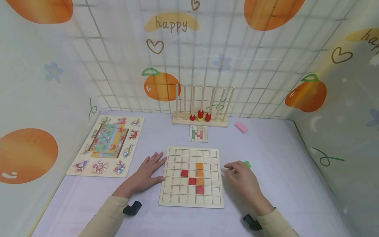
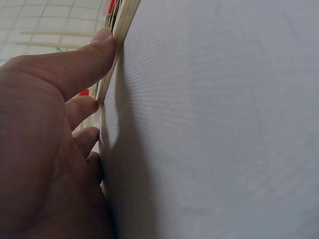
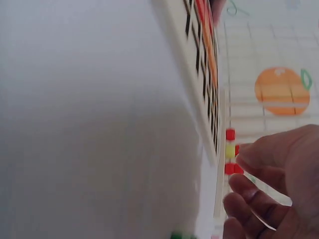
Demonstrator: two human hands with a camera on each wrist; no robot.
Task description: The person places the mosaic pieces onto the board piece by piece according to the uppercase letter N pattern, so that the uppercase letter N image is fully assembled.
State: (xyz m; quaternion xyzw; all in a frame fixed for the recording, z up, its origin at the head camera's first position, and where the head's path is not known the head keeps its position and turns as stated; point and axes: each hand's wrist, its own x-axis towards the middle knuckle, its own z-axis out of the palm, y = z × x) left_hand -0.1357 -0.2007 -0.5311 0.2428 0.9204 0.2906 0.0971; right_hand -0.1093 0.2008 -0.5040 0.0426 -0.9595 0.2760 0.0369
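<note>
A square wooden grid board [image 1: 175, 190] lies flat on the table between both hands. Three orange tiles [image 1: 199, 173] form a column in it, and several red tiles [image 1: 192, 181] step diagonally down to the right. My left hand [image 1: 145, 176] rests with fingers spread at the board's left edge; its thumb [image 2: 94, 59] touches that edge. Just off the board's right side is my right hand [image 1: 244, 181], fingers loosely bent. Nothing shows between its thumb and fingers in the right wrist view. A green piece [image 1: 247, 164] lies beside this hand, partly hidden by it.
Behind the board lies a small pattern card [image 1: 198, 139]. A wooden peg rack [image 1: 183, 121] with red and yellow beads stands at the back. To its right is a pink block [image 1: 241, 127]. A sea-animal puzzle board [image 1: 112, 173] bearing stacked picture boards occupies the left.
</note>
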